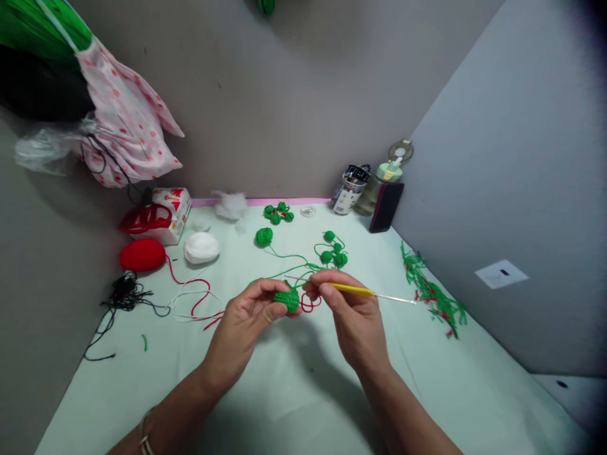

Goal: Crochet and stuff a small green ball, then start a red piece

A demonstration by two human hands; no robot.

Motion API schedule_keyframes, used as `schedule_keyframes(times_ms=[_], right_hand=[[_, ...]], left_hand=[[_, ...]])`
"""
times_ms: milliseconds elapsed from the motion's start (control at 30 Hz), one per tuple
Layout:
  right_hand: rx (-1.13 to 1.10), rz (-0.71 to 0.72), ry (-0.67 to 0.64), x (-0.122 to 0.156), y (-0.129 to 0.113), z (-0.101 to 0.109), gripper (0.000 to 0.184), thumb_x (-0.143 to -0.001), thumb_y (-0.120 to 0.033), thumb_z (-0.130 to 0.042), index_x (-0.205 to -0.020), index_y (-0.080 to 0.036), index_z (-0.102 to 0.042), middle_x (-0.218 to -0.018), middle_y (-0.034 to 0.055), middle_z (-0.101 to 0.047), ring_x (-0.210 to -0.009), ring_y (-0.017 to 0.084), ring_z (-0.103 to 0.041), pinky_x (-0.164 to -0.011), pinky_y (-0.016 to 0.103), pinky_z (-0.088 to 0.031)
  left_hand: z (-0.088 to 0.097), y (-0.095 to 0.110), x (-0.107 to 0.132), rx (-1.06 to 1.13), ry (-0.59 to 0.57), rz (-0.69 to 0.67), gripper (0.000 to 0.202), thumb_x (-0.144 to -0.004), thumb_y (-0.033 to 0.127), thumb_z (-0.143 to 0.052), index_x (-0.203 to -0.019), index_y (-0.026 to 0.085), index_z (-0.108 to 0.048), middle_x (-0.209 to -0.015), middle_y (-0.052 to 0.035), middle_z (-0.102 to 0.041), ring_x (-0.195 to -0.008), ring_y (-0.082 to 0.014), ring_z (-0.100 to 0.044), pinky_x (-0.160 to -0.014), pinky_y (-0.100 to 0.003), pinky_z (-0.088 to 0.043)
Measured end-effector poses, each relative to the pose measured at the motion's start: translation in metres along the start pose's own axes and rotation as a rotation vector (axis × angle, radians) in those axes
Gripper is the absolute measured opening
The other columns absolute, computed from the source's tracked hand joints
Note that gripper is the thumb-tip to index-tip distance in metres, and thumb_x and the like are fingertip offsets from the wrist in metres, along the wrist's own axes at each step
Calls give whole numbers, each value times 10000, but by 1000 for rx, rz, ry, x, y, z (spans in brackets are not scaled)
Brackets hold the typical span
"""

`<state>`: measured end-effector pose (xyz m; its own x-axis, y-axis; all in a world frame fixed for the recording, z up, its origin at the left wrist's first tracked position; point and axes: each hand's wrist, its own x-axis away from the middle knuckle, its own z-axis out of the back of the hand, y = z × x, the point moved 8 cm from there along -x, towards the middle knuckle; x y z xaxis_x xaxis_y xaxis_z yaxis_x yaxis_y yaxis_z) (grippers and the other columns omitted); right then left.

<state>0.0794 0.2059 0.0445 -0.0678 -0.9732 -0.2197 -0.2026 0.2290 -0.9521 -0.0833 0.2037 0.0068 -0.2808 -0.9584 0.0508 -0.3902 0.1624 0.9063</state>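
One small green piece (pixel 287 301), nearer you than the green yarn ball (pixel 264 237), is pinched in your left hand (pixel 245 320) while your right hand (pixel 356 319) pinches the yellow hook (pixel 351 289), and some rows look done, with more loops probably left to make.
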Motion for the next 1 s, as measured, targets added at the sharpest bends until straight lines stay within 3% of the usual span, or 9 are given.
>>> schedule_keyframes(times_ms=[200, 333, 533, 633, 733, 1000], right_hand=[[77, 64, -6, 5, -7, -6, 98, -946, -327, -744, -975, -308, -835, -902, 23, -762, -811, 165, -687, -743, 300, -578], [50, 14, 47, 2, -2, 5, 133, -944, -366, -740, -986, -270, -821, -893, 35, -744, -828, 187, -683, -773, 332, -562], [47, 57, 163, -4, -13, 26, 207, -948, -376, -714, -809, -227, -751, -816, 10, -652, -714, 147, -580, -707, 302, -481], [120, 27, 171, -6, -15, 33, 163, -959, -372, -700, -907, -227, -754, -823, 13, -648, -741, 158, -576, -726, 312, -470], [126, 27, 156, -5, -16, 35, 135, -967, -370, -707, -974, -238, -733, -796, 2, -653, -747, 161, -596, -724, 310, -479], [205, 120, 123, 1, -25, 23, 124, -952, -365, -733, -918, -250, -767, -801, 10, -702, -730, 163, -649, -684, 308, -526]], left_hand=[[0, 18, 3, -132, 94, -179, 56, -875, 247, -807, -925, 257, -783, -1014, 4, -645, -944, -161, -682, -888, -270, -528], [-2, 18, 3, -125, 87, -160, 51, -879, 258, -795, -925, 254, -774, -1023, -4, -634, -945, -172, -673, -907, -299, -532], [-1, 16, 3, -154, 79, -152, 82, -882, 289, -791, -943, 240, -763, -1042, -26, -649, -952, -191, -662, -935, -340, -537], [0, 16, 2, -179, 79, -162, 75, -882, 288, -789, -932, 238, -764, -1027, -26, -644, -935, -187, -654, -911, -331, -538], [0, 16, 2, -198, 82, -165, 68, -877, 272, -791, -936, 245, -769, -1019, -20, -638, -930, -179, -659, -897, -313, -530], [-2, 17, 3, -220, 80, -149, 55, -882, 278, -781, -927, 250, -768, -1013, -18, -635, -928, -178, -664, -872, -295, -528]])
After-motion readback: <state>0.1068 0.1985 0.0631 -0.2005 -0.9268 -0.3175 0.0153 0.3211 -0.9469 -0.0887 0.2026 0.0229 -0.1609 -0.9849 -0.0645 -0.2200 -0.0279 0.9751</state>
